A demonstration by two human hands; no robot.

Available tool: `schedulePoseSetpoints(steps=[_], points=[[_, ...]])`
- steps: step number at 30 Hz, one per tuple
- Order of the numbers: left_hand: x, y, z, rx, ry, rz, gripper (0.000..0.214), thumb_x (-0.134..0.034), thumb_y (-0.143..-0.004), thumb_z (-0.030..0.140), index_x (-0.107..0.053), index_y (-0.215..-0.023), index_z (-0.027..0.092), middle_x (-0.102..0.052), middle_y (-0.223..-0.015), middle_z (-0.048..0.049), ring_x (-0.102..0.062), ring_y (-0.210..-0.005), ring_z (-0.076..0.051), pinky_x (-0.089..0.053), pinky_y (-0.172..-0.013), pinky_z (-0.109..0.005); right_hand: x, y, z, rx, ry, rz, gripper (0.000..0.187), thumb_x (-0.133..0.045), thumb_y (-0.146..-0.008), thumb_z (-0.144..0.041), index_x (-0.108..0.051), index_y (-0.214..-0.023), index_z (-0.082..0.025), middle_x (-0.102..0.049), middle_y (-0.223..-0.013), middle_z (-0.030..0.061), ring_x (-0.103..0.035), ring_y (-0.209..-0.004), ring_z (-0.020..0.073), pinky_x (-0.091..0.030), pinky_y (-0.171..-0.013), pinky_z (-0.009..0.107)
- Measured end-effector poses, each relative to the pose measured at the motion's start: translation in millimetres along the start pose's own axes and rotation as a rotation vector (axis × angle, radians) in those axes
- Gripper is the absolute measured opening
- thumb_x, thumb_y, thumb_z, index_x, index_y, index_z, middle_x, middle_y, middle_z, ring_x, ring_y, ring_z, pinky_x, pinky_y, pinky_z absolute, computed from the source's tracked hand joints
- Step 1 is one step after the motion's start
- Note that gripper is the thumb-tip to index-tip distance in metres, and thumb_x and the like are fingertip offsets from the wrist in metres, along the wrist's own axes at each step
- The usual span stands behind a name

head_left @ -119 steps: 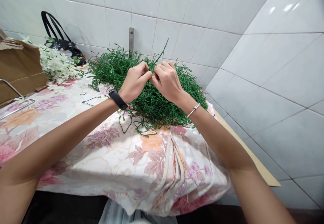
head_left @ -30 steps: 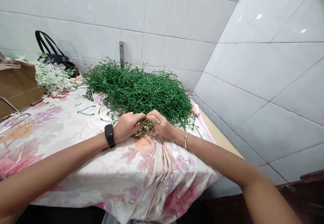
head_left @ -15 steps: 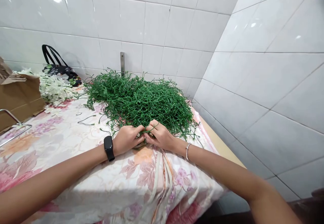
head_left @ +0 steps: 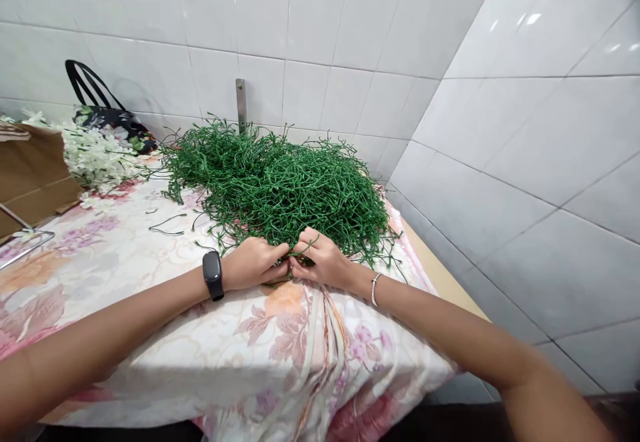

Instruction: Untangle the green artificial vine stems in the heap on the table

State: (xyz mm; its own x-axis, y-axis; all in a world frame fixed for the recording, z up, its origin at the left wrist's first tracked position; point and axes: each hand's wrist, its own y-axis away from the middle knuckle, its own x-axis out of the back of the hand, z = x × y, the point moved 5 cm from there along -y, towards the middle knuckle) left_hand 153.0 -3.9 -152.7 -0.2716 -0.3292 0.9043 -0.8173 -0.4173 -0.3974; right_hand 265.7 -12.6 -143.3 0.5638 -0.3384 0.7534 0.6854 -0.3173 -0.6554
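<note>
A big heap of thin green artificial flower stems [head_left: 300, 189] lies on the floral tablecloth [head_left: 190, 355]. At its front edge my left hand [head_left: 255, 260], with a black band on the wrist, is closed in a pinch on a green stem. My right hand [head_left: 323, 259], wearing a thin bracelet, pinches the same stem close beside it, fingertips nearly meeting. Part of the stem [head_left: 306, 249] shows above the right fingers; the rest is hidden by the hands. A few loose stems [head_left: 167, 224] lie on the cloth to the left.
White artificial flowers [head_left: 100, 159] are piled at the back left, beside a brown cardboard box [head_left: 35, 175] and a black floral bag [head_left: 117, 125]. A bent metal wire [head_left: 25, 245] juts in at the left. Tiled walls [head_left: 525, 135] bound the table behind and to the right.
The view has shifted slightly. Both hands stay pinched together at the heap's front edge, with only a small movement of the fingers around the stem.
</note>
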Motion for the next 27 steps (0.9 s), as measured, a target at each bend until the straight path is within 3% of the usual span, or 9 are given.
schedulePoseSetpoints(steps=[6, 16, 21, 27], points=[[3.0, 1.9, 4.5, -0.125, 0.11, -0.005, 0.029, -0.03, -0.088, 0.029, -0.043, -0.066, 0.016, -0.053, -0.053, 0.0006, -0.044, -0.045, -0.01, -0.025, -0.048, -0.024, -0.3, -1.4, -4.1, 0.041, 0.006, -0.109, 0.019, -0.044, -0.078, -0.021, -0.04, -0.06, -0.018, -0.036, -0.062, 0.0001, -0.032, -0.063, 0.0113, -0.032, -0.058, 0.024], [12.0, 12.9, 7.0, -0.209, 0.208, 0.0, 0.03, -0.027, -0.089, 0.029, -0.041, -0.065, 0.017, -0.051, -0.055, 0.0005, -0.041, -0.048, -0.01, -0.025, -0.05, -0.024, 0.8, -3.8, -7.8, 0.087, -0.237, -0.214, 0.028, -0.043, -0.081, -0.021, -0.029, -0.056, -0.019, -0.03, -0.055, -0.0031, -0.028, -0.058, 0.009, -0.031, -0.057, 0.023], [9.6, 14.2, 5.6, -0.183, 0.168, 0.048, 0.03, -0.028, -0.089, 0.029, -0.042, -0.065, 0.017, -0.052, -0.055, 0.0002, -0.043, -0.048, -0.01, -0.025, -0.05, -0.025, -1.1, -2.9, -8.5, 0.098, -0.171, -0.249, 0.024, -0.04, -0.079, -0.02, -0.03, -0.058, -0.019, -0.03, -0.058, -0.002, -0.028, -0.059, 0.01, -0.031, -0.057, 0.024], [9.7, 13.4, 1.3, -0.083, 0.147, 0.126, 0.029, -0.029, -0.088, 0.026, -0.042, -0.063, 0.017, -0.052, -0.053, 0.0007, -0.045, -0.048, -0.01, -0.028, -0.05, -0.023, -2.0, -1.0, -2.7, 0.042, -0.029, -0.162, 0.022, -0.039, -0.081, -0.019, -0.034, -0.06, -0.019, -0.034, -0.058, -0.0016, -0.029, -0.059, 0.0102, -0.029, -0.056, 0.024]])
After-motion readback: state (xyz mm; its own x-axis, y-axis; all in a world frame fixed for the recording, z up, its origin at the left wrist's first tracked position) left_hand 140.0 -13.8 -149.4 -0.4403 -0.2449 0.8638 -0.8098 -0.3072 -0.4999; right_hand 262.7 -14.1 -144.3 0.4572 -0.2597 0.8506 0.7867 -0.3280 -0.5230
